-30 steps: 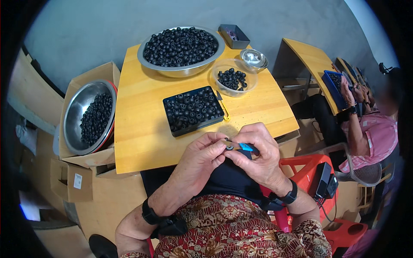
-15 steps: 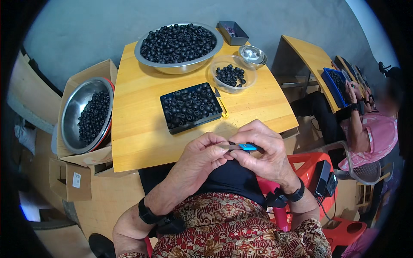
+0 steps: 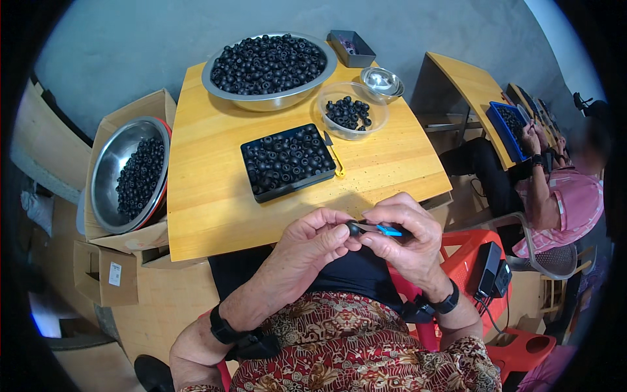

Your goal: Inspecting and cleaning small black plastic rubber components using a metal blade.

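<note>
Just past the table's near edge, my left hand (image 3: 317, 238) pinches a small black round part (image 3: 354, 228) between thumb and fingertips. My right hand (image 3: 406, 236) is closed on a small knife (image 3: 388, 230) with a blue handle. Its thin metal blade lies against or very close to the black part; the exact contact is too small to tell. Beyond my hands sits a black rectangular tray (image 3: 297, 186) filled with similar black ring-like parts (image 3: 287, 157). A yellow-handled pointed tool (image 3: 337, 163) rests along the tray's right side.
A big steel bowl (image 3: 274, 101) heaped with black parts stands at the table's back. Beside it are a clear plastic bowl (image 3: 353, 132), small metal bowls (image 3: 382, 81) and a grey bin (image 3: 356, 57). Another steel bowl (image 3: 104, 176) sits left in a cardboard box. A co-worker (image 3: 555, 202) sits at right.
My right hand has turned and drawn slightly right with the knife, so the black part in my left fingers now shows. Before, the blade lay across my left fingertips.
</note>
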Motion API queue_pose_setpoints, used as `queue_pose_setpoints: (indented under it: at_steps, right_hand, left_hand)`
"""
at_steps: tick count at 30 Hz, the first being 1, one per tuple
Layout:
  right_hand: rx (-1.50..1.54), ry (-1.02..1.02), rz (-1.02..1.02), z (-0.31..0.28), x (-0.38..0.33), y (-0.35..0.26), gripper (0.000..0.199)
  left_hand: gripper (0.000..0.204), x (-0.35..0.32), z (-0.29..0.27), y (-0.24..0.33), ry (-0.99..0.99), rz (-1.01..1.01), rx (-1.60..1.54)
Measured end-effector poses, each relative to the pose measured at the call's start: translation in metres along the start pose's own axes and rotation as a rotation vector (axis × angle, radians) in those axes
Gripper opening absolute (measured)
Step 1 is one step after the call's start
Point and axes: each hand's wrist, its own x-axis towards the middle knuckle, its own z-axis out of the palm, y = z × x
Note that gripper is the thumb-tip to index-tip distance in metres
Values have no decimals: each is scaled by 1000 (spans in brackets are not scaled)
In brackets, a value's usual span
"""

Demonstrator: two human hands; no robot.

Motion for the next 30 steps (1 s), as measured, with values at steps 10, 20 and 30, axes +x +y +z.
queue_pose_setpoints:
  at_steps: [10, 20, 30]
  right_hand:
    - [-40, -18, -38, 4, -1, -3, 30]
    - [14, 42, 11, 9, -9, 1, 32]
    - [-149, 36, -147, 9, -6, -2, 36]
  left_hand:
    - [24, -3, 4, -2, 52, -9, 37]
    - [23, -5, 15, 5, 101, 79, 187]
    - [22, -3, 2, -6, 81, 118, 110]
